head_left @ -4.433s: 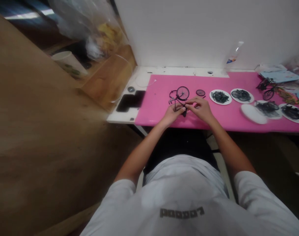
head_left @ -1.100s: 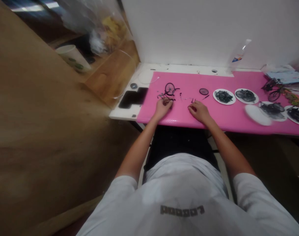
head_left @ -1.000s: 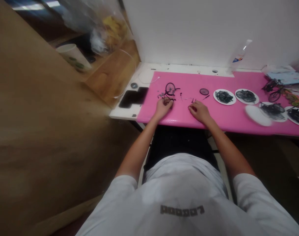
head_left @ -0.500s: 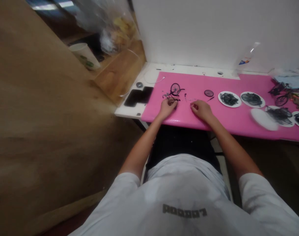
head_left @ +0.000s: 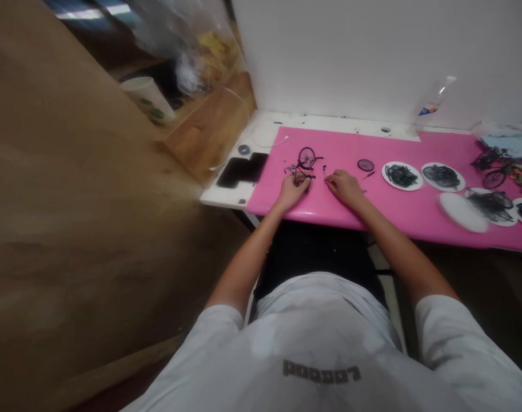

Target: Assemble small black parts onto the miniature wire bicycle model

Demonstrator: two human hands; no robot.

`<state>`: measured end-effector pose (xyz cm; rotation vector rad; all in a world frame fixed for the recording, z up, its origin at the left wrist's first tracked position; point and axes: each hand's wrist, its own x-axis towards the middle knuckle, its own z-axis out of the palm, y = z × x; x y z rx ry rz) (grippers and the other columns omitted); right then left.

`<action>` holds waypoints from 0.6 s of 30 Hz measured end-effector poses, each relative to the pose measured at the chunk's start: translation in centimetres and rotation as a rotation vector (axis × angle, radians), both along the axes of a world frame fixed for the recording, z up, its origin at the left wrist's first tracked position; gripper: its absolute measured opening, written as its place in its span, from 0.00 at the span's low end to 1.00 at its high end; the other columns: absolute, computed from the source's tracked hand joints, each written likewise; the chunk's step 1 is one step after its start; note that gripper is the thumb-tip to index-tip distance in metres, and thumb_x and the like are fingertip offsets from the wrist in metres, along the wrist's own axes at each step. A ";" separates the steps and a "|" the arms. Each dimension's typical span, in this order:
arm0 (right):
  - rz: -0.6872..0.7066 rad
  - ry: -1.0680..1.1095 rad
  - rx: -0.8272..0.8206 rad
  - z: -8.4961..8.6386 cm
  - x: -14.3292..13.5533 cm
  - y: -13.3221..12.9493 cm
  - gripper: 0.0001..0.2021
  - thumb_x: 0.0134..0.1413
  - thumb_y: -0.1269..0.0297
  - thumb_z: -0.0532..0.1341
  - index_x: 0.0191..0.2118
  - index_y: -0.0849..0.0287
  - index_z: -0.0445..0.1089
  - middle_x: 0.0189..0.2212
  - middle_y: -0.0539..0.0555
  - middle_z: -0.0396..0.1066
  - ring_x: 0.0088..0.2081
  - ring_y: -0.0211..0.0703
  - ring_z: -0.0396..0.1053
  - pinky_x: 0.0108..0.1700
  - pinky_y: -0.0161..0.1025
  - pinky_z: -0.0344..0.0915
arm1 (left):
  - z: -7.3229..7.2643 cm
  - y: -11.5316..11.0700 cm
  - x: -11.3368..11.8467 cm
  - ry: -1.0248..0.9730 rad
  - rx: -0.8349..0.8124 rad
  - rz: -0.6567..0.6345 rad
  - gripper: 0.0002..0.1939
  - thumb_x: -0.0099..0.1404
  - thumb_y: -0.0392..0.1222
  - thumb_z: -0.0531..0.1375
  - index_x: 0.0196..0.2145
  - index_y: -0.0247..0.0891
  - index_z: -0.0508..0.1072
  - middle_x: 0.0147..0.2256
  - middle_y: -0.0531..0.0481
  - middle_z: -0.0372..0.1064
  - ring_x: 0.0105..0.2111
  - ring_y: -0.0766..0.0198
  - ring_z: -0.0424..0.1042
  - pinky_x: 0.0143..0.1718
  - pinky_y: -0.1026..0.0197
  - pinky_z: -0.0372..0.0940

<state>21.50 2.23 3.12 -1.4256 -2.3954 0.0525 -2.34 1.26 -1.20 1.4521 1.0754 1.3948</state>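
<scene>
A small black model bicycle, partly built with one wheel on, lies on the pink mat. My left hand rests on the mat with its fingers closed on the bicycle's frame. My right hand lies a little to the right, fingertips pinched over tiny loose parts on the mat; what it grips is too small to make out. A loose black wheel and a thin tool lie just beyond my right hand.
Several white plates of black parts line the mat to the right, with one bare plate. A finished model bicycle and papers stand far right. A black phone lies left of the mat; a clear bottle stands by the wall.
Both hands lowered the bicycle from in front of me to the mat and parted. My left hand kept the frame; my right hand has since crept left toward the small loose parts.
</scene>
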 end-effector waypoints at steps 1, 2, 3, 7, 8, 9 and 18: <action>0.003 0.008 -0.005 0.0 0.0 0.0 0.17 0.74 0.62 0.56 0.51 0.58 0.82 0.48 0.66 0.80 0.51 0.60 0.73 0.45 0.49 0.66 | -0.1 0.0 0.0 -0.004 0.001 0.001 0.11 0.70 0.47 0.71 0.38 0.36 0.80 0.32 0.44 0.80 0.38 0.54 0.83 0.44 0.53 0.78; 0.005 0.020 -0.012 0.0 0.1 -0.1 0.16 0.74 0.62 0.56 0.50 0.58 0.82 0.48 0.66 0.80 0.52 0.60 0.72 0.46 0.49 0.67 | -0.1 0.1 0.0 -0.008 0.002 -0.001 0.11 0.70 0.47 0.71 0.38 0.36 0.80 0.32 0.45 0.80 0.37 0.55 0.82 0.44 0.54 0.78; 0.004 0.032 -0.019 -0.1 0.2 -0.1 0.15 0.73 0.63 0.57 0.50 0.58 0.82 0.49 0.66 0.80 0.53 0.60 0.72 0.46 0.49 0.67 | -0.1 0.1 0.0 -0.012 0.004 -0.004 0.11 0.70 0.47 0.71 0.39 0.36 0.80 0.32 0.45 0.80 0.36 0.56 0.81 0.43 0.55 0.77; -0.029 0.065 -0.041 -0.2 0.3 -0.1 0.13 0.72 0.63 0.58 0.48 0.57 0.81 0.49 0.66 0.79 0.53 0.61 0.71 0.46 0.49 0.69 | -0.3 0.2 0.1 -0.019 0.025 -0.035 0.11 0.71 0.47 0.68 0.41 0.35 0.81 0.34 0.46 0.80 0.33 0.62 0.78 0.40 0.60 0.74; -0.036 0.066 -0.049 -0.2 0.4 -0.1 0.12 0.73 0.63 0.58 0.47 0.57 0.80 0.49 0.66 0.79 0.53 0.61 0.71 0.46 0.49 0.69 | -0.3 0.2 0.1 -0.025 0.025 -0.041 0.11 0.71 0.47 0.68 0.41 0.35 0.81 0.34 0.46 0.81 0.33 0.63 0.78 0.39 0.61 0.73; -0.040 0.065 -0.057 -0.2 0.4 -0.1 0.12 0.73 0.63 0.58 0.47 0.57 0.80 0.49 0.65 0.79 0.54 0.61 0.71 0.46 0.50 0.69 | -0.3 0.2 0.1 -0.031 0.021 -0.046 0.11 0.71 0.46 0.67 0.42 0.34 0.81 0.34 0.46 0.81 0.33 0.63 0.78 0.39 0.61 0.73; -0.069 -0.055 -0.062 0.4 0.3 -1.1 0.13 0.76 0.65 0.54 0.48 0.58 0.77 0.50 0.68 0.75 0.56 0.63 0.67 0.47 0.51 0.70 | 0.4 -0.1 0.5 -0.073 -0.034 -0.037 0.09 0.69 0.44 0.69 0.40 0.34 0.80 0.34 0.46 0.81 0.33 0.64 0.78 0.40 0.61 0.73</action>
